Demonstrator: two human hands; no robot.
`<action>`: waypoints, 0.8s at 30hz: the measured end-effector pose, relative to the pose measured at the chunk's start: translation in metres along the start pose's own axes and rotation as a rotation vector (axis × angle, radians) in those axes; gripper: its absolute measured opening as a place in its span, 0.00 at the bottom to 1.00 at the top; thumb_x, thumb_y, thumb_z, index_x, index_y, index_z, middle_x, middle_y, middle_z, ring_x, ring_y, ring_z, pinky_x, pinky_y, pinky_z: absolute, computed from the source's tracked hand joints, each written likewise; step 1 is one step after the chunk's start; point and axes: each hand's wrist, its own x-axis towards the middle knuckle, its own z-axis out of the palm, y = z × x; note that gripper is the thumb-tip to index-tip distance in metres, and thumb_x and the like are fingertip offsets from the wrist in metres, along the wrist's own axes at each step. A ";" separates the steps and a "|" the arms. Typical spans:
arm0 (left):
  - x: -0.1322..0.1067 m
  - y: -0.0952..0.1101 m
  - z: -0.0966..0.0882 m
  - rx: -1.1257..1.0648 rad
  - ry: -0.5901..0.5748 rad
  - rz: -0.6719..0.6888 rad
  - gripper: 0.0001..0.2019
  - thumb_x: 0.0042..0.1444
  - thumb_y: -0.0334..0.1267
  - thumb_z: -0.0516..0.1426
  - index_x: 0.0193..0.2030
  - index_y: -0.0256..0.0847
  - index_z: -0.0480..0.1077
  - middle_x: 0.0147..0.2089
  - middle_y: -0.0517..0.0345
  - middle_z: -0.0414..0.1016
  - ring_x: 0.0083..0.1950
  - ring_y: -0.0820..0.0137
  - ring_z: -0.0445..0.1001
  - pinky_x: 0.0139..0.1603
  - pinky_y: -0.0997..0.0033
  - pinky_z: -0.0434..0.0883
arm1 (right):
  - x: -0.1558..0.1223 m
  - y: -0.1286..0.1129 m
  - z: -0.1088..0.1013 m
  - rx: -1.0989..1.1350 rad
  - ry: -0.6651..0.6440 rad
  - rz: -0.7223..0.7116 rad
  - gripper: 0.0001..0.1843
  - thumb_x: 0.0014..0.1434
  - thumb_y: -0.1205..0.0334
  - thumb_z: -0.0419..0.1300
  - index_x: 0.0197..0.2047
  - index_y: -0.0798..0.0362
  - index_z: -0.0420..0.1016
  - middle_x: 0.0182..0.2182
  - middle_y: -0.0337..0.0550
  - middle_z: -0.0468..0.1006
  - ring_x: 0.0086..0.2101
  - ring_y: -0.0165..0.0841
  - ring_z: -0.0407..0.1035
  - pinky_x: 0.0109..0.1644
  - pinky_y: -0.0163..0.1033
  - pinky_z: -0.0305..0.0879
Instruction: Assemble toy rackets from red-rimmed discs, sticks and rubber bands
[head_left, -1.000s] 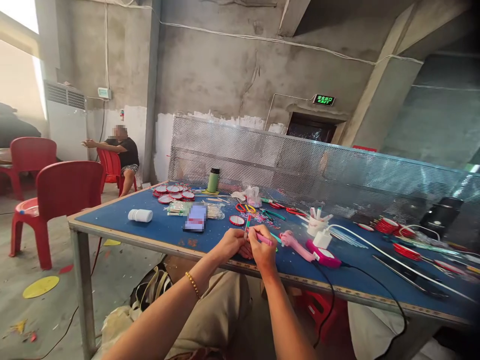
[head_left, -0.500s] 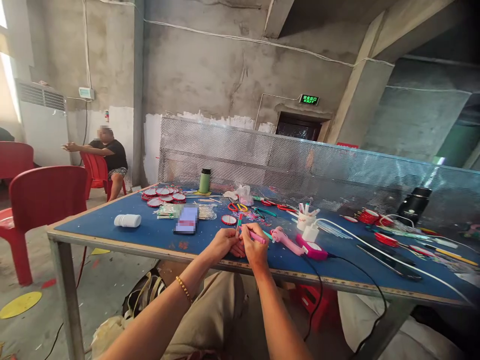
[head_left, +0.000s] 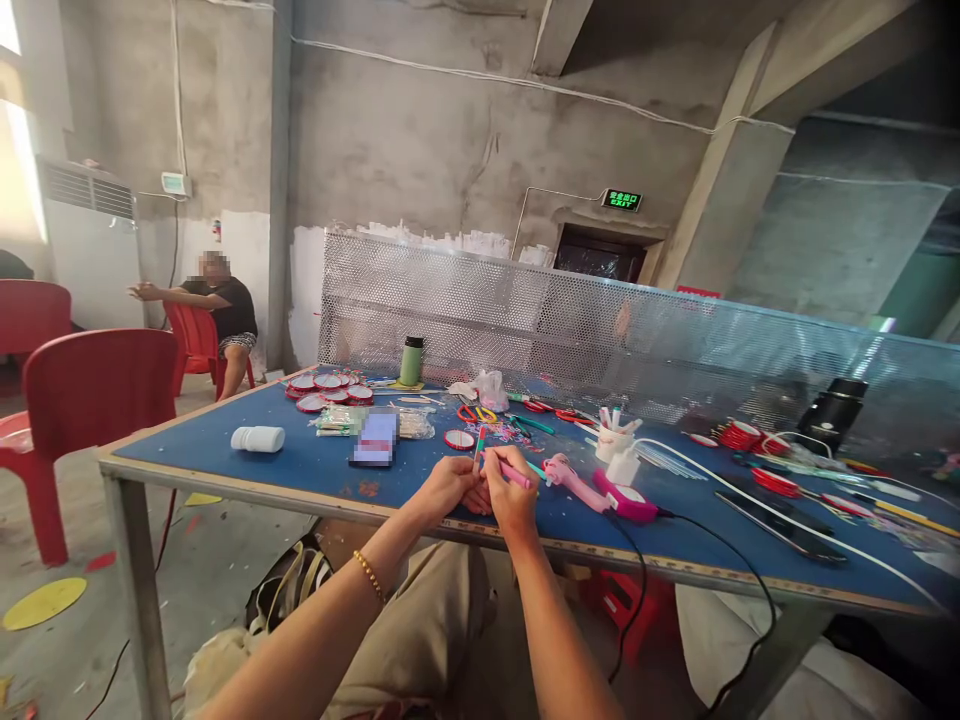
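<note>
Blue-topped metal table [head_left: 225, 455] bearing everything, white plastic bottle [head_left: 257, 438] lying near its left end, green cylindrical flask [head_left: 410, 361] standing farther back, just before the perforated metal screen [head_left: 600, 330] running along the far edge, left hand [head_left: 448, 485] and right hand [head_left: 511, 492] meeting at the near edge on a thin pink plastic stick [head_left: 517, 474], pink plastic glue gun [head_left: 574, 478] lying just right of them, red plastic chair [head_left: 90, 400] standing left of the table.

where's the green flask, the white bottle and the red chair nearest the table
green flask [head_left: 410, 362]: head view, middle of its body
white bottle [head_left: 257, 439]: head view, middle of its side
red chair [head_left: 101, 385]: head view, its backrest
</note>
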 end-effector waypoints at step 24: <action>-0.001 0.002 0.002 -0.042 0.008 0.009 0.13 0.66 0.44 0.57 0.49 0.35 0.72 0.43 0.55 0.77 0.37 0.71 0.77 0.37 0.67 0.77 | 0.000 0.001 -0.001 -0.069 -0.002 -0.072 0.20 0.67 0.50 0.58 0.29 0.55 0.70 0.21 0.32 0.71 0.22 0.25 0.67 0.30 0.34 0.66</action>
